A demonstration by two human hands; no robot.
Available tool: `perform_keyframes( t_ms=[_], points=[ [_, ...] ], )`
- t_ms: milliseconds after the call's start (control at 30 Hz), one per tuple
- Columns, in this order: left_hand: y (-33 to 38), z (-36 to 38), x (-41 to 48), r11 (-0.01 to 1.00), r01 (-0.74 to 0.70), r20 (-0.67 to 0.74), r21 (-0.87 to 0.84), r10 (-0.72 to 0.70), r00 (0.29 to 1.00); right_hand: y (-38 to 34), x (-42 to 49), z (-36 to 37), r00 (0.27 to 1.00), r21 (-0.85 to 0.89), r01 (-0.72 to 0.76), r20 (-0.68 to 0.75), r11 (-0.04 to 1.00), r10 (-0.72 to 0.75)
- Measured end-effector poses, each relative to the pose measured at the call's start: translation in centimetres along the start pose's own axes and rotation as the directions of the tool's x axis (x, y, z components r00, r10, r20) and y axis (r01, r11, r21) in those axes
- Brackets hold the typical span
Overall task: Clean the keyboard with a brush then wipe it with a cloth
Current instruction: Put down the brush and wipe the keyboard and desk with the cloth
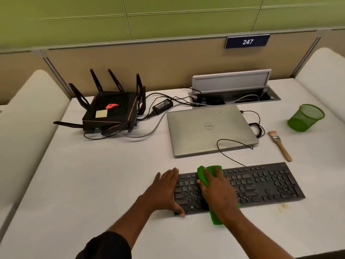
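Fingers (209, 174) of your right hand (218, 191) lie flat on the green cloth (202, 177) over the left half of the keyboard (261, 184), left hand (164, 191) straight-fingered, bracing its left end; keep pressure even, sweep row by row toward its right end; brush (280, 144) lies idle beyond it.

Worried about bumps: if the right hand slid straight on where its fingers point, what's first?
Past the keyboard, the right hand would probably meet the closed laptop first; depth is unclear.
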State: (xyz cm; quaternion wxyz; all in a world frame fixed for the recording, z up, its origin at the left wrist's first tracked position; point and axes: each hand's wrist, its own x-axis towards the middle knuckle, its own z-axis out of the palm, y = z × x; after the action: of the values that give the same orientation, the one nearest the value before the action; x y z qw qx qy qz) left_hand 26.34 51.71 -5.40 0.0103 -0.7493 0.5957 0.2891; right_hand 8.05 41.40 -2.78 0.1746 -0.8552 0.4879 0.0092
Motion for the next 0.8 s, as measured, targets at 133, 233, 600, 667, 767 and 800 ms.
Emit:
perform_keyframes(
  t_ms=[133,233,600,667,767,800],
  points=[
    [-1.6,0.9,0.0,0.987,-0.132,-0.028,-0.086,0.130,0.991,-4.6,-0.9,2.6,0.980,-0.046,0.171,0.111,0.984,-0.165],
    [-2.6,1.4,0.1,0.978,-0.190,-0.050,-0.082,0.186,0.981,-5.3,-0.7,2.4,0.970,-0.095,0.221,0.122,0.971,-0.209],
    [-2.8,2.5,-0.3,0.972,-0.231,-0.144,-0.047,0.222,0.964,-4.7,-1.2,1.0,0.998,-0.097,-0.015,0.063,0.995,0.022],
    [-2.9,2.7,-0.3,0.970,-0.237,-0.159,-0.056,0.226,0.961,-6.7,-1.7,2.5,0.990,-0.085,0.102,0.107,0.991,-0.093],
    [-3.2,2.8,-0.4,0.965,-0.247,-0.174,-0.084,0.230,0.958,-6.5,-1.5,2.6,0.983,-0.111,0.146,0.127,0.983,-0.131],
    [-3.3,2.8,-0.4,0.965,-0.247,-0.180,-0.091,0.228,0.957,-5.7,-1.3,2.1,0.984,-0.143,0.140,0.127,0.980,-0.123]
  ],
)
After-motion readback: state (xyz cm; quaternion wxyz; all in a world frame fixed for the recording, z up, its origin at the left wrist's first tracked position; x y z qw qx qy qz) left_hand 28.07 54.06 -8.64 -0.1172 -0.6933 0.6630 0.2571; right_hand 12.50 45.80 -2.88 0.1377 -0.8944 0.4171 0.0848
